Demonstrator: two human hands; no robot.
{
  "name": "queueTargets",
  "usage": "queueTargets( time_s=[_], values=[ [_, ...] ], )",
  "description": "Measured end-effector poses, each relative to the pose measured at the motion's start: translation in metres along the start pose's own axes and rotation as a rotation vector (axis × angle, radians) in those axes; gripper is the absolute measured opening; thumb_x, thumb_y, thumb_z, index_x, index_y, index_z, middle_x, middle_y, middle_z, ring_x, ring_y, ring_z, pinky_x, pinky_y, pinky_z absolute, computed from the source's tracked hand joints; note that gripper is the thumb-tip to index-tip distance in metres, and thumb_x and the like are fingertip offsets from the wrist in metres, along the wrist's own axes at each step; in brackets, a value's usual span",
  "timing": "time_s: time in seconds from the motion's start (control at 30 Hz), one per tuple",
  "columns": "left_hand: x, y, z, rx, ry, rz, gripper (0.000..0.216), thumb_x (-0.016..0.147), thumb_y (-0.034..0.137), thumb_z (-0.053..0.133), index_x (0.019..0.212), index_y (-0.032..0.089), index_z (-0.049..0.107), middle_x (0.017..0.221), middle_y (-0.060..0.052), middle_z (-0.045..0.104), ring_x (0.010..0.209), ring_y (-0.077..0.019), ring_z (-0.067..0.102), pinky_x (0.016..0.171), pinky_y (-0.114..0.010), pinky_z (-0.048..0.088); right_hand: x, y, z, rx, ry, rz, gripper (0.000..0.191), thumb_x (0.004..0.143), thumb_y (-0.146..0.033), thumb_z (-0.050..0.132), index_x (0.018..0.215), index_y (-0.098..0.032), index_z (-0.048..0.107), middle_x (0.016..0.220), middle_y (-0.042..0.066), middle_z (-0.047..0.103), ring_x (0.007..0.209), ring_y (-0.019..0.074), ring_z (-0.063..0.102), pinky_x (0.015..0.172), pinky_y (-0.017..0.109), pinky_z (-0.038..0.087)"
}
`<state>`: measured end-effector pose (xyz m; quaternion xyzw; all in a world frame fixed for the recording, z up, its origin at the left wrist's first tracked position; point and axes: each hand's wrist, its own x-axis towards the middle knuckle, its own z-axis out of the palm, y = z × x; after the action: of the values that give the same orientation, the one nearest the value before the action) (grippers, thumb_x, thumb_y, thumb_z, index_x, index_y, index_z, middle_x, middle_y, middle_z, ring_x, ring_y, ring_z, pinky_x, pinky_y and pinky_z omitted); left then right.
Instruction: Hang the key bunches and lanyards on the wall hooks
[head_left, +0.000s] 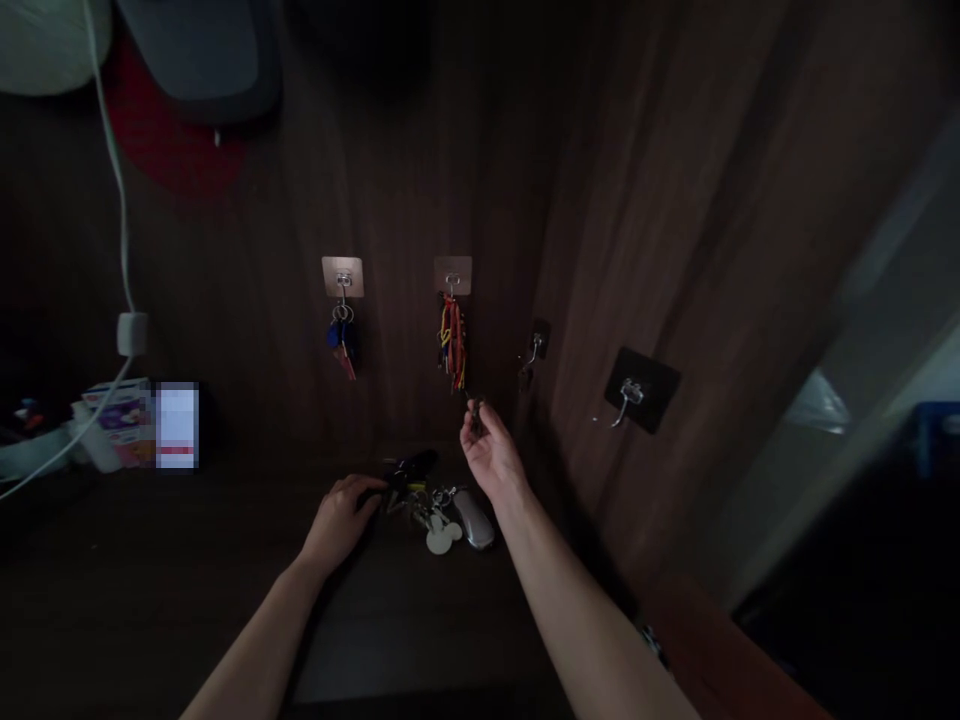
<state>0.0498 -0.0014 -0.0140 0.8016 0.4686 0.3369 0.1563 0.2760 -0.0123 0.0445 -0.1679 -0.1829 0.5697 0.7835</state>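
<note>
My right hand (491, 455) is raised in front of the dark wooden wall, fingers pinched on a small dark key or ring (476, 412), just below and left of an empty black hook (534, 345). On the dark shelf my left hand (341, 515) rests with curled fingers touching a pile of keys (420, 480), which includes a white mouse-shaped tag (442, 535) and a grey fob (474, 520). Blue and red keys (343, 340) hang from the left clear hook. A bundle of red, yellow and orange bands (452, 340) hangs from the middle hook.
Another empty black hook (634, 392) sits on the right side wall. At the left stand a colourful box (120, 420), a white cable with a plug (131, 333) and a white dish. Something red and grey hangs at the top left.
</note>
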Motion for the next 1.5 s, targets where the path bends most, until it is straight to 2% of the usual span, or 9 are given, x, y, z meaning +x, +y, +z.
queueTargets(
  time_s=[0.17,0.3,0.53,0.73,0.93,1.27,1.33,1.4,1.5],
  values=[
    [0.0,-0.002,0.001,-0.014,-0.002,-0.003,0.025,0.079,0.031,0.046,0.091,0.025,0.067,0.099,-0.004,0.065,0.098,-0.0223,0.057,0.089,-0.037,0.042,0.028,-0.028,0.01,0.038,0.09,-0.067,0.008,0.08,-0.017,0.058,0.078,-0.024,0.062,0.081,-0.005,0.069,0.064,0.0036,0.061,0.05,0.012,0.047],
    [0.0,-0.002,0.001,-0.026,0.01,0.014,0.024,0.078,0.031,0.048,0.09,0.025,0.067,0.097,-0.004,0.066,0.096,-0.0218,0.058,0.088,-0.036,0.043,0.049,-0.044,0.019,0.042,0.15,-0.124,0.008,0.083,-0.02,0.055,0.078,-0.024,0.061,0.079,-0.005,0.069,0.056,0.0039,0.059,0.042,0.013,0.044],
    [0.0,0.0,0.0,-0.025,0.02,0.022,0.021,0.076,0.031,0.049,0.086,0.025,0.067,0.095,-0.003,0.066,0.094,-0.0221,0.058,0.087,-0.037,0.043,0.072,-0.055,0.022,0.045,0.203,-0.082,0.013,0.085,-0.023,0.052,0.074,-0.025,0.06,0.076,-0.007,0.069,0.052,0.0036,0.057,0.041,0.014,0.043],
    [0.001,-0.005,0.003,-0.013,0.006,0.023,0.022,0.078,0.031,0.048,0.088,0.025,0.067,0.096,-0.004,0.065,0.095,-0.0218,0.057,0.088,-0.037,0.042,0.072,-0.053,0.01,0.123,0.25,-0.117,0.013,0.084,-0.021,0.054,0.071,-0.022,0.057,0.069,-0.006,0.067,0.049,0.0039,0.057,0.039,0.013,0.044],
    [0.001,-0.005,0.003,-0.007,0.006,0.032,0.021,0.078,0.03,0.048,0.087,0.025,0.067,0.095,-0.003,0.066,0.095,-0.0216,0.058,0.087,-0.037,0.043,0.067,-0.044,-0.006,0.112,0.248,-0.153,0.016,0.085,-0.017,0.05,0.071,-0.021,0.058,0.069,-0.005,0.066,0.058,0.0039,0.061,0.047,0.013,0.049],
    [0.001,-0.003,0.002,-0.012,0.016,0.022,0.021,0.077,0.03,0.049,0.086,0.025,0.067,0.096,-0.003,0.066,0.095,-0.0214,0.058,0.086,-0.036,0.043,0.036,-0.013,-0.03,0.007,0.273,-0.131,0.014,0.074,-0.009,0.061,0.07,-0.022,0.058,0.068,-0.005,0.066,0.057,0.0046,0.06,0.046,0.012,0.049],
    [0.001,-0.003,0.002,-0.018,0.025,0.026,0.02,0.077,0.028,0.049,0.086,0.025,0.067,0.095,-0.003,0.066,0.095,-0.0209,0.058,0.087,-0.035,0.043,0.024,-0.005,-0.033,-0.068,0.254,-0.098,0.018,0.066,-0.006,0.067,0.071,-0.021,0.058,0.07,-0.004,0.067,0.058,0.0057,0.06,0.045,0.013,0.047],
    [0.0,-0.003,0.002,-0.027,0.036,0.024,0.019,0.077,0.027,0.049,0.085,0.024,0.066,0.094,-0.003,0.066,0.094,-0.0204,0.058,0.087,-0.034,0.043,0.012,0.002,-0.034,-0.306,0.179,-0.06,0.022,0.059,-0.008,0.072,0.073,-0.021,0.059,0.072,-0.001,0.069,0.059,0.0076,0.06,0.046,0.015,0.046],
    [0.0,-0.002,0.001,-0.03,0.053,0.005,0.019,0.077,0.024,0.049,0.086,0.023,0.066,0.094,-0.004,0.066,0.094,-0.0203,0.058,0.088,-0.035,0.042,-0.001,0.009,-0.035,-0.7,0.044,-0.046,0.017,0.06,-0.018,0.072,0.074,-0.018,0.061,0.074,0.002,0.07,0.062,0.0097,0.06,0.051,0.018,0.044]
  ],
)
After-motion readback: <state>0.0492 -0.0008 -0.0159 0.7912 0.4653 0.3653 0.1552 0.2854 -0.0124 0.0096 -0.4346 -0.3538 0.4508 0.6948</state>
